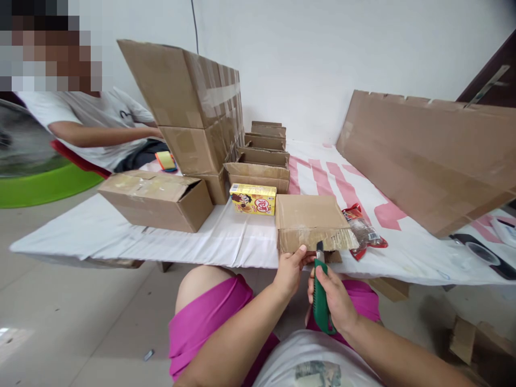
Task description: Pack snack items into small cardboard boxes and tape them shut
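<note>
In my right hand (332, 295) is a green box cutter (321, 301), held upright with its blade out. The blade tip meets the front edge of a small cardboard box (308, 212) at the table's front. That box has a torn flap with ragged, corrugated edges on its right side. My left hand (291, 273) grips the lower front edge of the same box, thumb on its face, other fingers partly hidden beneath. Left of the box stands a yellow snack box (253, 199). To its right lies a red and clear snack packet (365, 231).
Stacked cardboard boxes (181, 91) rise at left, with a taped box (157, 199) before them. Open cardboard boxes (264, 156) line up behind. A large cardboard sheet (427, 156) leans at right, near a black object with a tape roll (481, 252). Another person (105, 129) sits at left.
</note>
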A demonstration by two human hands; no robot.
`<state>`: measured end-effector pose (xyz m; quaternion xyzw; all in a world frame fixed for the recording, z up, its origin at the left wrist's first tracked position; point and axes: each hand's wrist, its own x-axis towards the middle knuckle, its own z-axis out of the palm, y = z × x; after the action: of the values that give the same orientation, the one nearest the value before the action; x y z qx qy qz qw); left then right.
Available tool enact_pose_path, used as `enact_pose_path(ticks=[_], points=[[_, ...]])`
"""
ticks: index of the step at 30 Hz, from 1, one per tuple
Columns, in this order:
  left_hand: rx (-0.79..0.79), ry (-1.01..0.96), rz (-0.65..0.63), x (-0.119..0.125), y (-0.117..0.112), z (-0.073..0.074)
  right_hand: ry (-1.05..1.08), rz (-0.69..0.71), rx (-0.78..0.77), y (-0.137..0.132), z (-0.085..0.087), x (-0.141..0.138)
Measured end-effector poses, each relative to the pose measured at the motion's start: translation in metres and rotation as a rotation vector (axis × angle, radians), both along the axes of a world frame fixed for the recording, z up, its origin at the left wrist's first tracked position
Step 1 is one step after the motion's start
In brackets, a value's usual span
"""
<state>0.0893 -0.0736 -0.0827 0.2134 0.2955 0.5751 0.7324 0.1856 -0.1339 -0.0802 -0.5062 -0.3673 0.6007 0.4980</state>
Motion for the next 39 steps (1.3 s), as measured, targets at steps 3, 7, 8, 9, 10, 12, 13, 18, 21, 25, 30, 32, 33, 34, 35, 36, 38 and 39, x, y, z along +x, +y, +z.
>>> enact_pose_path(ticks=[3, 7, 8, 9, 10, 12, 13, 18, 21, 25, 30, 32, 33, 34, 35, 36, 38, 39], points=[[-0.009, -0.001, 0.004, 0.001, -0.001, -0.001, -0.008, -0.008, 0.013, 0.000, 0.000, -0.001], [-0.029, 0.011, 0.007, 0.001, -0.002, -0.004, -0.015, -0.027, 0.057, 0.000, -0.003, -0.006], [-0.034, 0.014, 0.004, 0.001, -0.002, -0.004, -0.014, -0.041, 0.070, 0.001, -0.005, -0.007], [-0.040, 0.018, -0.003, 0.001, -0.002, -0.004, -0.010, -0.058, 0.081, 0.001, -0.007, -0.009], [-0.046, 0.020, -0.012, 0.001, -0.003, -0.004, -0.001, -0.077, 0.088, 0.002, -0.009, -0.011], [-0.055, 0.016, -0.033, 0.001, -0.003, -0.004, 0.026, -0.099, 0.097, 0.003, -0.011, -0.013], [-0.057, 0.010, -0.043, 0.001, -0.003, -0.004, 0.045, -0.097, 0.100, 0.003, -0.012, -0.014], [-0.048, -0.029, -0.015, 0.002, -0.003, -0.003, 0.241, -0.015, 0.087, 0.000, -0.003, -0.012], [-0.033, -0.065, -0.007, 0.003, -0.003, -0.001, 0.416, 0.033, 0.047, -0.002, 0.006, -0.009], [-0.019, -0.092, -0.030, 0.003, -0.004, 0.003, 0.611, 0.090, -0.009, 0.000, 0.014, -0.003], [0.003, -0.090, -0.022, 0.004, -0.004, 0.005, 0.620, 0.121, -0.024, 0.000, 0.015, 0.003], [0.004, -0.101, -0.008, 0.004, -0.003, 0.003, 0.503, 0.090, -0.006, -0.002, 0.013, 0.001], [0.004, -0.101, 0.003, 0.004, -0.003, 0.002, 0.416, 0.061, 0.003, -0.002, 0.011, -0.001], [0.006, -0.095, 0.016, 0.004, -0.003, 0.002, 0.320, 0.028, 0.009, -0.003, 0.009, -0.003], [0.008, -0.080, 0.030, 0.003, -0.003, 0.001, 0.230, -0.004, 0.012, -0.003, 0.008, -0.005], [0.012, -0.056, 0.040, 0.003, -0.004, 0.000, 0.156, -0.034, 0.015, -0.003, 0.007, -0.006], [0.014, 0.009, -0.006, 0.003, -0.006, -0.002, 0.083, -0.083, 0.019, -0.001, 0.007, -0.009], [0.011, 0.044, -0.056, 0.003, -0.007, -0.002, 0.077, -0.100, 0.024, 0.000, 0.007, -0.010]])
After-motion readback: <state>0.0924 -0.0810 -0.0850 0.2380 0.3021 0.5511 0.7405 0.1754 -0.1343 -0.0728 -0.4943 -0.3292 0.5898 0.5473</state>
